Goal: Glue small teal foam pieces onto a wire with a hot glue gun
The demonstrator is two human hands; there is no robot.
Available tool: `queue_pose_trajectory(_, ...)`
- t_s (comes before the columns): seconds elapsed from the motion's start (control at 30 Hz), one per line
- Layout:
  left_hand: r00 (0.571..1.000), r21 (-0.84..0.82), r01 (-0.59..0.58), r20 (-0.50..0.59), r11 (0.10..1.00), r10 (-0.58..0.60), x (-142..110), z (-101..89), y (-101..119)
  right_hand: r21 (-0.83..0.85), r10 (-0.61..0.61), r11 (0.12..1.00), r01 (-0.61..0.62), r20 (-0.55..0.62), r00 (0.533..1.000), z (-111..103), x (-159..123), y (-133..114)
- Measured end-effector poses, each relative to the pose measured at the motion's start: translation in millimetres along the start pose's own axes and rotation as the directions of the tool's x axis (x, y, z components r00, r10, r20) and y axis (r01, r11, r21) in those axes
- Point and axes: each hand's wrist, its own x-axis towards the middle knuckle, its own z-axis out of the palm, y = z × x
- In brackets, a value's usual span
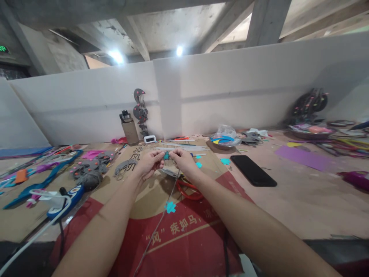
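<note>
Here the left hand (150, 164) and right hand (184, 162) pinch a small teal piece (166, 156) between closed fingertips, fiddly work that seems to call for light, steady control.

Pinching a small teal piece (166, 156) at the center of the frame between the fingertips of the left hand (150, 164) and the right hand (184, 163), above red-handled scissors (188, 191) lying on printed cardboard (184, 238). Trailing a grey string (155, 227) toward the bottom edge, past a turquoise cutout (171, 207). Working between a bottle (130, 131), left of center, and a black phone (253, 171) at the right.
</note>
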Motion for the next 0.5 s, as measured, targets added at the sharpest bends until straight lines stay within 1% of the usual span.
queue_pose_trajectory(0.17,0.996,0.072,0.003,-0.091,0.997,0.004,1.6,0.0,-5.9,0.004,0.026,1.0,-0.026,0.028,0.999,2.4,-3.0,-0.1)
queue_pose_trajectory(0.33,0.992,0.081,-0.007,-0.122,0.997,0.017,2.4,0.5,-6.6,0.064,0.098,0.993,-0.102,0.063,0.993,4.0,-1.7,3.7)
queue_pose_trajectory(0.4,0.989,0.096,-0.009,-0.144,0.995,0.023,3.4,-0.7,-6.8,0.057,0.046,0.997,-0.047,0.015,0.999,3.1,-0.2,3.8)
queue_pose_trajectory(0.5,0.986,0.116,-0.01,-0.167,0.993,0.03,4.8,-3.3,-7.7,-0.051,-0.118,0.992,0.115,-0.057,0.991,-0.1,0.1,-0.3)
